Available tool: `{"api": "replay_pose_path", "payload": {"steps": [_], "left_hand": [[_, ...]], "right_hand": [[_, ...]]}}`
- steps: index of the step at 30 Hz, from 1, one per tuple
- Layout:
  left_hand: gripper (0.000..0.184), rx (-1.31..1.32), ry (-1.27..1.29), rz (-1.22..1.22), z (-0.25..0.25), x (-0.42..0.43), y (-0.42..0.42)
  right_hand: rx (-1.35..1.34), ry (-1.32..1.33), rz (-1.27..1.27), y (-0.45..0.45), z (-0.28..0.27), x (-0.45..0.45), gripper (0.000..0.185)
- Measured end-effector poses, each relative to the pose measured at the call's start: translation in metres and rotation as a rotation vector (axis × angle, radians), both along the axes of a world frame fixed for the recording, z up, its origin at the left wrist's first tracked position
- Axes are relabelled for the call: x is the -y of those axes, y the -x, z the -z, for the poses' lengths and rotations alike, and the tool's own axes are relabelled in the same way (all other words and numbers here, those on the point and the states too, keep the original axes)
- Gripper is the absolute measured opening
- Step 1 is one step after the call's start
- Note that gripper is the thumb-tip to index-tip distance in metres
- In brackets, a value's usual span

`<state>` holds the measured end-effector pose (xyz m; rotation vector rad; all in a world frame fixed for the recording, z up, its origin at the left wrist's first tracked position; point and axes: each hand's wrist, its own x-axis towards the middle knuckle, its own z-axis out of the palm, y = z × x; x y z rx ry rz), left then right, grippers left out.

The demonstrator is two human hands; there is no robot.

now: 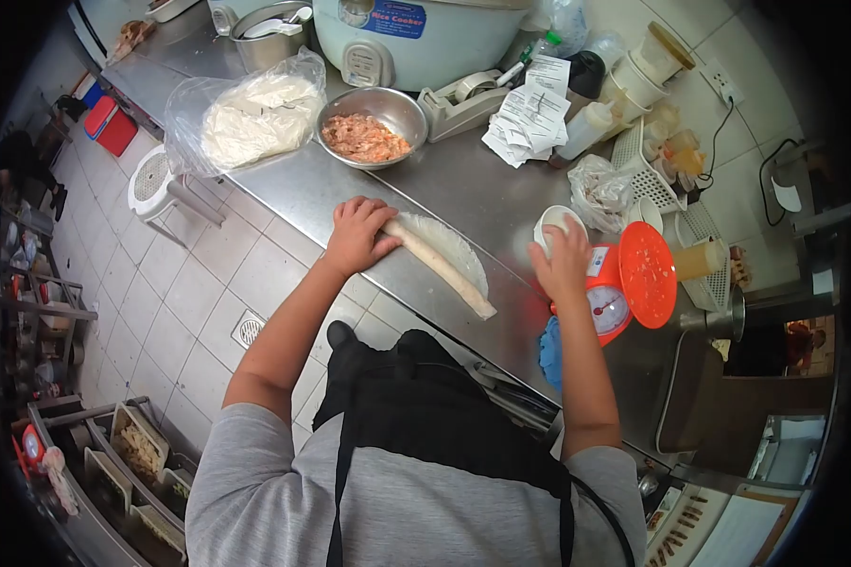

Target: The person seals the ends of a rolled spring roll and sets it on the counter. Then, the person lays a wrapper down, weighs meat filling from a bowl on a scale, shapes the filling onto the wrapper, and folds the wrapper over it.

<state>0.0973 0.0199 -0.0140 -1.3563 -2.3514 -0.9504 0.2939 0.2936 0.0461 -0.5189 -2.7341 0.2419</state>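
Observation:
A long, thin, pale roll [444, 271] lies on the steel counter along the near edge of a round, translucent wrapper sheet [449, 248]. My left hand [361, 236] is at the roll's left end, thumb on the near side and fingers bent over it. My right hand [563, 257] reaches to a small white bowl [545, 225], its fingertips over or inside the rim and partly hidden. What the bowl holds cannot be made out. A steel bowl [402, 109] of orange-pink minced filling [361, 138] stands beyond my left hand, beside a plastic bag of pale wrapper sheets [260, 121].
Right of my right hand stands a red kitchen scale [610, 302] with an orange pan [648, 274]; a blue cloth [550, 352] lies near it. Behind are a rice cooker [421, 57], tape dispenser [459, 104], paper slips [531, 118] and bottles. A white stool [151, 180] stands left.

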Motion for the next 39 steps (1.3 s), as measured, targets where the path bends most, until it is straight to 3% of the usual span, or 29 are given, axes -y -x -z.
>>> {"api": "replay_pose_path", "payload": {"steps": [2,4,8,11,17,23,26,29,32,35,38,39], "left_hand": [[0.034,0.026,-0.017,-0.026,-0.001,0.001,-0.001],[0.034,0.042,-0.022,-0.045,-0.002,-0.001,0.001],[0.032,0.075,0.007,-0.059,-0.003,0.001,0.000],[0.032,0.087,0.008,-0.068,-0.004,0.000,-0.001],[0.032,0.090,0.014,-0.073,-0.003,-0.001,-0.001],[0.031,0.101,0.027,-0.087,-0.005,-0.001,-0.002],[0.030,0.099,0.021,-0.090,-0.006,0.000,-0.002],[0.029,0.097,0.008,-0.096,-0.005,-0.001,-0.002],[0.029,0.102,0.016,-0.097,-0.003,0.000,-0.003],[0.028,0.100,0.015,-0.097,-0.003,-0.001,-0.002],[0.028,0.106,0.018,-0.103,-0.004,-0.002,-0.002],[0.028,0.109,0.022,-0.103,-0.005,-0.001,-0.003]], "right_hand": [[-0.038,0.150,-0.228,0.009,0.003,0.023,0.034],[0.101,0.165,-0.440,0.024,0.022,0.043,0.044],[0.339,0.010,-0.427,0.044,0.042,0.060,0.068],[0.407,-0.102,-0.414,0.037,0.031,0.051,0.069],[0.470,-0.069,-0.556,0.035,0.024,0.062,0.069],[0.402,-0.034,-0.388,0.052,0.035,0.059,0.066],[0.438,-0.060,-0.363,0.027,0.010,0.050,0.062],[0.236,-0.053,-0.104,0.014,-0.005,0.021,0.055],[0.259,-0.176,0.263,0.008,0.005,-0.002,0.050],[0.433,-0.153,0.380,0.008,-0.007,0.003,0.041],[-0.067,-0.145,0.086,0.007,0.005,-0.004,0.034],[-0.126,0.022,-0.061,0.015,0.009,-0.001,0.032]]}}
